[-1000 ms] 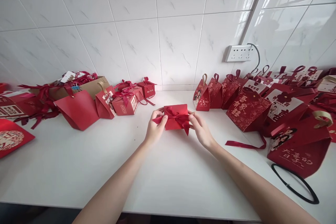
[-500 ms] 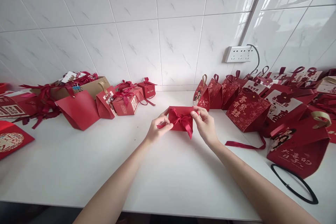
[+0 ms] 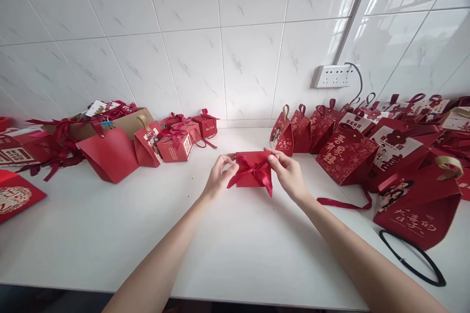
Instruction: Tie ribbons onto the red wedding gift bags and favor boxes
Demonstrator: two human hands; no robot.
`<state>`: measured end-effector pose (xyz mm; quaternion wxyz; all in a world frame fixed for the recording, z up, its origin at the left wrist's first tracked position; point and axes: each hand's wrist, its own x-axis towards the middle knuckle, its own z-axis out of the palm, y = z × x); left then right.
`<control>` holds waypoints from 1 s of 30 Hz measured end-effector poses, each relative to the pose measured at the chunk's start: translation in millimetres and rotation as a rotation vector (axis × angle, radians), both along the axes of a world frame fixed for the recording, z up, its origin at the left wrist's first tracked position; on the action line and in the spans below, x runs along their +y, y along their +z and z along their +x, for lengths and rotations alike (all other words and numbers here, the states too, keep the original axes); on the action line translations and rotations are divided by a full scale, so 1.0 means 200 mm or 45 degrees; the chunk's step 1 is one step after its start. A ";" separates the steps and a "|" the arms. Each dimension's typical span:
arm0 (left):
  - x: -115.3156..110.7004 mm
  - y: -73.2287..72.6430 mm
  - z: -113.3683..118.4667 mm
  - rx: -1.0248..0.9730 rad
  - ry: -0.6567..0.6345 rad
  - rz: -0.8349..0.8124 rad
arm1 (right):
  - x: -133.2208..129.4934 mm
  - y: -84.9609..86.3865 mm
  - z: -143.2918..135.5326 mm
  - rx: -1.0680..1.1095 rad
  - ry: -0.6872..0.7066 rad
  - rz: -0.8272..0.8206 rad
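Note:
A small red box [image 3: 244, 159] with a dark red ribbon bow [image 3: 255, 169] across its front is at the middle of the white table. My left hand [image 3: 221, 176] is at the box's left edge, thumb and fingers curled close to the left ribbon tail; some fingertips are hidden behind the box. At the box's upper right corner, my right hand [image 3: 287, 171] pinches the edge between thumb and fingers. Both ribbon tails hang loose, one toward the lower left and one toward the lower right.
Red gift boxes [image 3: 110, 154] and a heap of ribbons [image 3: 66, 142] stand at the left. Many red bags [image 3: 347, 156] crowd the right, with a loose ribbon [image 3: 343, 203] and a black ring [image 3: 413, 258] nearby. A power strip [image 3: 334, 76] is on the tiled wall.
The left ribbon tail has come out from my left fingers and now hangs in view. The box has shifted slightly down, and my left thumb has moved up and left.

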<state>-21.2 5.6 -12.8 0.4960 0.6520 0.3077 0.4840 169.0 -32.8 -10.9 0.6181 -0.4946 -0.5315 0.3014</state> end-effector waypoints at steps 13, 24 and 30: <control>-0.01 0.03 0.02 0.006 0.326 0.132 | -0.03 0.02 -0.05 -0.072 0.070 -0.039; -0.01 0.01 0.02 -0.150 0.098 -0.034 | 0.00 -0.03 0.01 0.010 0.087 -0.135; -0.01 -0.02 0.03 -0.227 0.044 -0.063 | 0.02 -0.07 0.04 0.038 0.003 -0.214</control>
